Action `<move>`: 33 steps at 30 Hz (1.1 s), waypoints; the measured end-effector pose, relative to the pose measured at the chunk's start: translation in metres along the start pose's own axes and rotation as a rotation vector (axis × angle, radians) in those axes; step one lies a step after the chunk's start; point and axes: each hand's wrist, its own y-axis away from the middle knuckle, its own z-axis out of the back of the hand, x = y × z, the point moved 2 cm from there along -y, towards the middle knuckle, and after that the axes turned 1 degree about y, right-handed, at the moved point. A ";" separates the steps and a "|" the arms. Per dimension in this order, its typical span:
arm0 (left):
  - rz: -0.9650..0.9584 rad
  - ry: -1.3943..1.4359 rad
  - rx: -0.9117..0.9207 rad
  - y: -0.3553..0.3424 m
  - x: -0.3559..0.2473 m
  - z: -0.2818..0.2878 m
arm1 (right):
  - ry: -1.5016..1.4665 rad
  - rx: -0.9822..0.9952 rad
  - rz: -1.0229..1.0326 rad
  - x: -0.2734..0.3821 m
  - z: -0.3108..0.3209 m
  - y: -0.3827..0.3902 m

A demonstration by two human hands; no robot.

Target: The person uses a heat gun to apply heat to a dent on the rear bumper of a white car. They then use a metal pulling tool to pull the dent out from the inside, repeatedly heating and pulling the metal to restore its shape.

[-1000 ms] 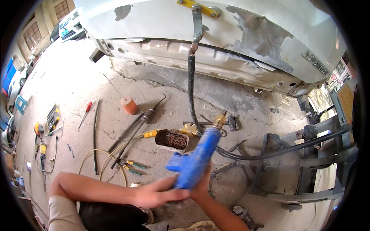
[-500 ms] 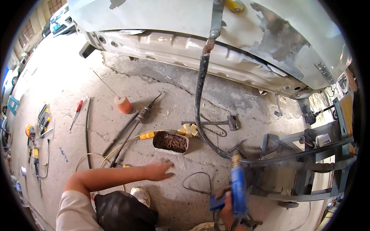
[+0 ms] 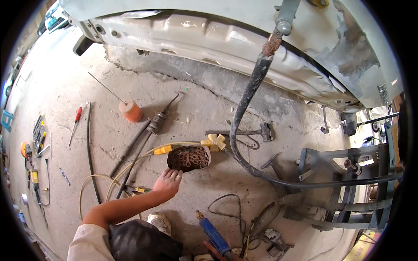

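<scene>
My left hand (image 3: 169, 183) reaches to the near left corner of an open, pale-sided box (image 3: 208, 164), its fingers bent over the rim. Rusty metal rings or links (image 3: 189, 158) fill the box. Lower down, my right hand (image 3: 213, 250), partly cut off by the lower edge, is closed around a blue gun-like tool (image 3: 213, 235) with a brass tip. The tool points up and left, above the floor. A yellow connector (image 3: 213, 142) lies just behind the box.
A dented white car body (image 3: 165, 41) spans the far side. A black-sleeved cable (image 3: 248, 91) hangs from it and curves over a grey metal frame (image 3: 313, 174). A hammer (image 3: 266, 132), an orange pot (image 3: 130, 112), long rods (image 3: 135, 143) and a red screwdriver (image 3: 76, 124) lie about.
My left hand has come up to the box's rim. My right hand has lowered the blue tool and swung its tip to the left. The whole view has shifted a little.
</scene>
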 end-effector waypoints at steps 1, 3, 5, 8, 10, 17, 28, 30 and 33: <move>0.006 0.004 -0.002 0.003 -0.001 -0.002 | 0.009 0.020 -0.001 0.000 0.000 -0.002; 0.013 -0.002 -0.007 0.004 -0.002 -0.001 | 0.030 0.059 -0.017 0.007 0.003 -0.006; 0.016 -0.024 -0.013 0.004 -0.005 0.003 | 0.080 0.089 -0.098 0.019 0.006 -0.012; 0.009 -0.009 0.012 0.008 -0.013 0.007 | 0.133 0.107 -0.241 0.047 0.008 -0.017; -0.030 -0.010 0.007 0.016 -0.022 0.005 | 0.095 0.087 -0.279 0.052 0.006 -0.019; -0.022 -0.052 -0.105 0.016 -0.017 0.012 | 0.152 0.100 -0.278 0.053 0.009 -0.027; 0.401 0.391 0.272 -0.012 0.018 0.008 | 0.680 0.190 0.057 0.056 0.015 -0.049; 0.412 0.312 0.302 -0.023 0.026 0.010 | 0.985 0.306 0.022 0.043 0.012 -0.054; 0.322 0.176 0.172 -0.039 0.026 0.014 | 1.142 0.391 0.004 0.038 0.004 -0.053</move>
